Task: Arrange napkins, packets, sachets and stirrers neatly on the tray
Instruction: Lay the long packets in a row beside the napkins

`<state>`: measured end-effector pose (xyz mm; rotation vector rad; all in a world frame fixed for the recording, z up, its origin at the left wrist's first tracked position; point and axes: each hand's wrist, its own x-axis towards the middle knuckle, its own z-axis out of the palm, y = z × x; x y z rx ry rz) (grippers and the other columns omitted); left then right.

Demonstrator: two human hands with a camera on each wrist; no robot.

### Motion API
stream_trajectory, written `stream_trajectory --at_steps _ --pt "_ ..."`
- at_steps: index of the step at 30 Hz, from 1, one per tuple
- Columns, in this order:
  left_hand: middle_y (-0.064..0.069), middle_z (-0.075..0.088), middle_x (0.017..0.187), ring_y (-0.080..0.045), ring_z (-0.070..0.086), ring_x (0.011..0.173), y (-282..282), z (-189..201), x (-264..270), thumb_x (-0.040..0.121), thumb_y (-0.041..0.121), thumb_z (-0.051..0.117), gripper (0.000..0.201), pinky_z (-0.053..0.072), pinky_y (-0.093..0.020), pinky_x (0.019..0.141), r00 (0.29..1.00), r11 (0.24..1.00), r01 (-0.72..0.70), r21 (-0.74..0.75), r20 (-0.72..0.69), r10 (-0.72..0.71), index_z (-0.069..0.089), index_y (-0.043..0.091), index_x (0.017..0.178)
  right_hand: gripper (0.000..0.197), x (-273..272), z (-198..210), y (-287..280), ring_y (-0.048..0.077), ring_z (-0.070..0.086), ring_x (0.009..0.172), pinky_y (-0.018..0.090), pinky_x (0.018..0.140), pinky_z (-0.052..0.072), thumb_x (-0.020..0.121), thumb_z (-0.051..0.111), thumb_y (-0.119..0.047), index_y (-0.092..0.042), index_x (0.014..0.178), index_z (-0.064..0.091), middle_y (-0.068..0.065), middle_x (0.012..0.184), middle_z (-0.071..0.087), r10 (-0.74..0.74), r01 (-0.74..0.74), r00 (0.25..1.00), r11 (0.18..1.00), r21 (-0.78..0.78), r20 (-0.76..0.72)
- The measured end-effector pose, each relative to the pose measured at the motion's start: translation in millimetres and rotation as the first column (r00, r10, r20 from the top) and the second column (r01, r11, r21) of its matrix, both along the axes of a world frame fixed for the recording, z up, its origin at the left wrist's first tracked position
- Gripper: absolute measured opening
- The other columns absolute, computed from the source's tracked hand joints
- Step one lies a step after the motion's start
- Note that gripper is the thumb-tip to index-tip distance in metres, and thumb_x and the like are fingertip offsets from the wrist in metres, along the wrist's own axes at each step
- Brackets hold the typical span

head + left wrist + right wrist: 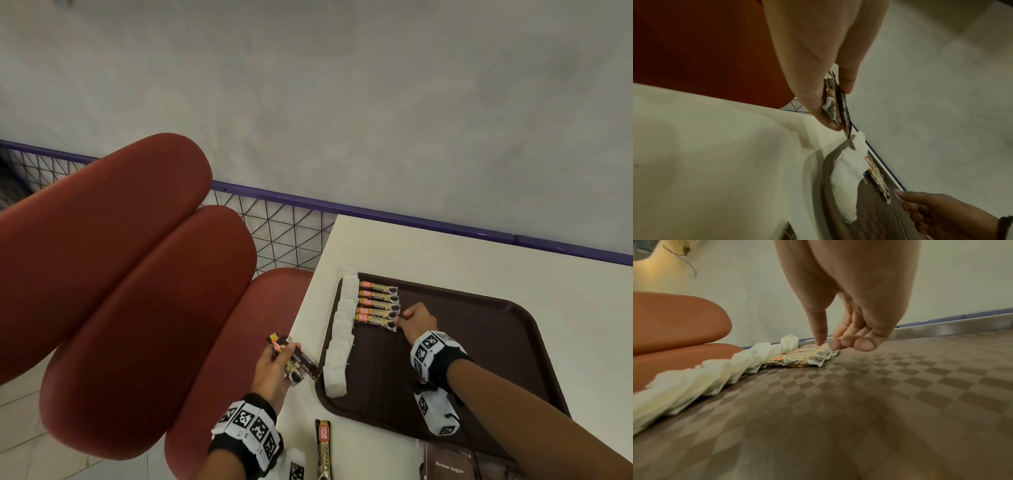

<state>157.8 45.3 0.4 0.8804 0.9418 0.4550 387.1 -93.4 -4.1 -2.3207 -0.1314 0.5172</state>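
Head view takes in a red padded bench (130,281) filling the left side, with a white table (445,253) to its right and a grey wall behind; a purple rail with wire mesh (281,236) runs between bench and wall; on the table lies a dark brown tray (486,329) with a checkered floor, its near right part crossed by the right forearm; along the tray's left edge a row of white napkins (340,329) runs from far to near, overlapping one another; just right of the far napkins, five coffee packets (378,305) lie side by side in a neat column, orange ends toward the napkins; the right hand (416,322) reaches to the right ends of the nearest packets, fingers loosely bent and fingertips touching the packet ends, gripping nothing as the right wrist view shows; the left hand (274,370) hovers over the table's left edge, beside the tray, thumb and fingers pinching a small bunch of held packets (294,358), whose lower tip comes just beside the nearest napkin; near the bottom edge one lone packet (323,448) lies on the table, pointing far to near; right of it, a brown sugar sachet (448,460) sits at the tray's near edge, partly cut off by the frame.
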Motion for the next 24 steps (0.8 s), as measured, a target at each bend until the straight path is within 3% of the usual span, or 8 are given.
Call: stream_trajectory --at_steps 4,8,11,13,15,18,20,24 --pt "-0.009 0.062 0.085 -0.020 0.058 0.071 -4.1 1.5 5.7 0.093 0.008 0.053 0.011 0.049 -0.025 0.051 1.000 1.000 0.003 -0.001 0.015 -0.003 0.057 0.011 0.103 0.012 -22.4 5.0 -3.5 0.021 0.054 0.079 0.026 0.069 0.040 0.087 0.059 -0.013 -0.012 0.087 0.047 0.004 0.086 0.056 0.178 -0.181 0.981 0.983 0.040 0.075" --pt "-0.009 0.062 0.082 -0.020 0.059 0.072 -9.4 4.5 10.1 0.092 0.008 0.055 0.009 0.048 -0.028 0.057 0.999 0.999 0.034 0.001 0.030 -0.034 0.058 0.013 0.099 0.006 -55.2 12.5 -2.6 0.014 0.052 0.081 0.017 0.064 0.038 0.091 0.056 -0.021 -0.017 0.087 0.053 -0.001 0.085 0.056 0.441 -0.450 0.891 0.890 0.070 0.109" --pt "-0.008 0.062 0.081 -0.021 0.059 0.071 -13.3 6.2 14.8 0.091 0.008 0.057 0.008 0.048 -0.023 0.047 0.998 0.999 0.049 0.009 0.043 -0.049 0.058 0.013 0.096 0.021 -74.6 14.5 3.1 0.012 0.054 0.089 0.021 0.080 0.042 0.095 0.049 -0.028 -0.012 0.100 0.062 -0.002 0.093 0.060 0.613 -0.612 0.790 0.786 0.086 0.019" --pt "-0.009 0.062 0.081 -0.020 0.060 0.071 -15.2 6.8 17.5 0.090 0.007 0.057 0.007 0.049 -0.022 0.049 0.996 0.998 0.062 0.010 0.066 -0.063 0.058 0.012 0.095 0.034 -84.2 14.7 8.6 0.011 0.055 0.090 0.025 0.089 0.043 0.097 0.044 -0.031 -0.005 0.109 0.063 0.003 0.100 0.062 0.688 -0.680 0.722 0.725 0.105 -0.073" --pt "-0.010 0.063 0.083 -0.021 0.062 0.073 -21.2 10.0 16.8 0.090 0.006 0.058 0.008 0.052 -0.026 0.056 0.992 0.996 0.084 0.011 0.092 -0.085 0.059 0.010 0.097 0.039 -94.8 21.9 6.6 0.008 0.055 0.075 0.019 0.080 0.045 0.099 0.040 -0.029 0.001 0.108 0.063 0.007 0.096 0.062 0.716 -0.699 0.686 0.698 0.154 -0.129" --pt "-0.012 0.065 0.085 -0.023 0.063 0.076 -20.5 10.1 19.5 0.090 0.005 0.057 0.012 0.052 -0.031 0.064 0.991 0.997 0.081 0.007 0.109 -0.082 0.059 0.008 0.102 0.033 -98.2 27.3 10.6 -0.004 0.054 0.056 0.006 0.055 0.039 0.099 0.041 -0.018 0.004 0.113 0.061 -0.002 0.082 0.062 0.699 -0.649 0.684 0.713 0.264 -0.209" --pt "-0.014 0.065 0.088 -0.025 0.063 0.077 -19.2 9.5 20.9 0.090 0.004 0.056 0.013 0.052 -0.032 0.065 0.991 0.997 0.075 0.002 0.113 -0.075 0.059 0.006 0.103 0.030 -97.4 30.3 10.6 -0.005 0.054 0.055 0.009 0.053 0.039 0.097 0.044 -0.017 0.000 0.116 0.061 -0.008 0.079 0.062 0.677 -0.604 0.697 0.733 0.313 -0.237" --pt "-0.024 0.062 0.100 -0.033 0.061 0.087 -20.3 8.1 23.1 0.091 0.004 0.054 0.017 0.052 -0.041 0.075 0.990 0.997 0.070 -0.013 0.127 -0.068 0.057 0.001 0.108 0.026 -97.0 29.5 6.0 0.005 0.055 0.067 0.011 0.055 0.043 0.095 0.048 -0.011 0.000 0.116 0.059 -0.001 0.085 0.064 0.640 -0.483 0.699 0.751 0.451 -0.317"
